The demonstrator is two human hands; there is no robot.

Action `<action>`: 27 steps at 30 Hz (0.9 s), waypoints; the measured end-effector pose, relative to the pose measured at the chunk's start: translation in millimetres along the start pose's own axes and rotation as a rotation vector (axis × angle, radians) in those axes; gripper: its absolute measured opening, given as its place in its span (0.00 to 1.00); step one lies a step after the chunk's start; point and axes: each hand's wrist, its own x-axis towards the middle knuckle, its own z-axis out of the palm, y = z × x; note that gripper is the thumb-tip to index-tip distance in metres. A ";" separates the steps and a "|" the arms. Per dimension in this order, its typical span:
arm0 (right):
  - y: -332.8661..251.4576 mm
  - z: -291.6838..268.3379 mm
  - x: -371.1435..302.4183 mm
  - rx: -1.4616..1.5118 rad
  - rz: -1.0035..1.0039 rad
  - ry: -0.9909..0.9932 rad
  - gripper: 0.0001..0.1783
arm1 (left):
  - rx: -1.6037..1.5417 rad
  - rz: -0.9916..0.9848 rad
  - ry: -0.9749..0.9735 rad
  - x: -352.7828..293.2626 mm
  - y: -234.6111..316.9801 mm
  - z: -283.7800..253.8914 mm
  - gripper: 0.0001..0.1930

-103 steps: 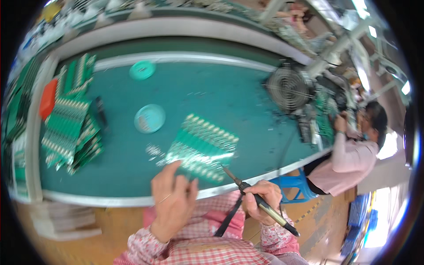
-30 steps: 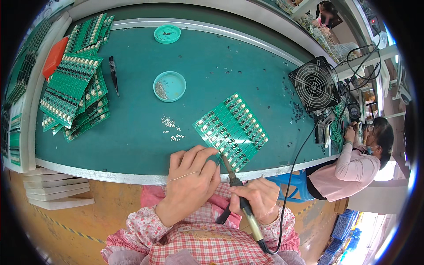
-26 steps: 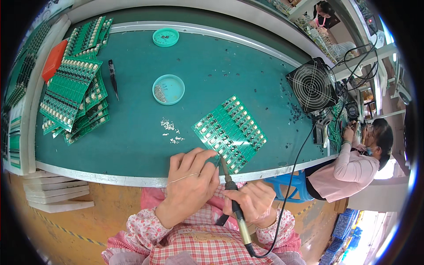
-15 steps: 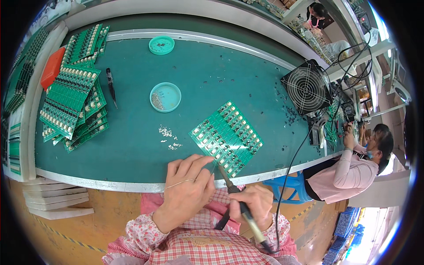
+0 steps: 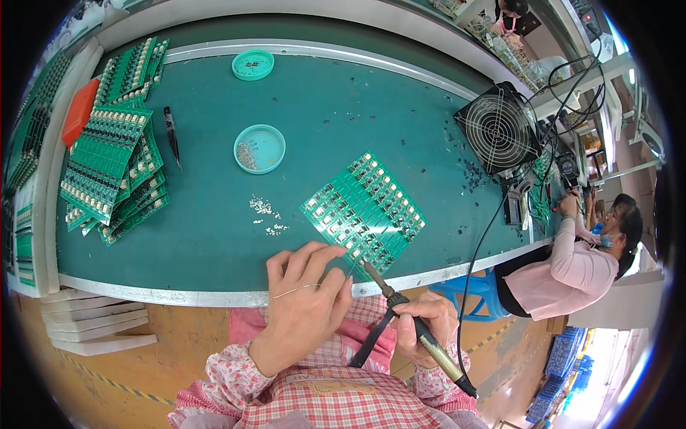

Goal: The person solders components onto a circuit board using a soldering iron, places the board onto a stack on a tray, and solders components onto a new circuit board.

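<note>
A green circuit board panel [image 5: 368, 211] with rows of white and black parts lies at an angle near the table's front edge. My right hand [image 5: 429, 318] grips a soldering iron [image 5: 441, 355], its tip at the board's near corner. Just left of the tip, the fingers of my left hand [image 5: 304, 307] pinch thin solder wire [image 5: 296, 289] that runs over the hand and out toward the same corner. Whether the tip touches a joint is too small to tell.
Left of the board are small loose white parts [image 5: 264, 207], a round dish [image 5: 277, 163] and tweezers [image 5: 171, 139]. Circuit boards [image 5: 107, 164] are piled at the left by a red box [image 5: 80, 113]. A fan [image 5: 498, 129] stands at the right; a co-worker [image 5: 582, 257] sits beyond.
My right hand and the soldering iron have shifted slightly right and up, and the handle now slants more to the right. My left hand stays nearly still by the board's corner.
</note>
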 end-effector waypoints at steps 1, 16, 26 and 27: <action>0.0 0.6 -0.5 -0.006 -0.016 0.003 0.07 | 0.005 -0.003 0.006 -0.1 0.0 1.1 0.08; -1.4 3.6 2.2 -0.030 -0.032 -0.070 0.11 | 0.017 -0.001 0.012 -0.3 -1.5 3.9 0.08; -7.4 10.8 5.4 -0.246 -0.234 -0.180 0.15 | 0.034 0.001 0.008 -0.1 -2.3 4.6 0.07; -8.1 10.3 5.1 -0.249 -0.233 -0.179 0.15 | 0.032 0.003 0.008 -0.4 -3.0 4.2 0.07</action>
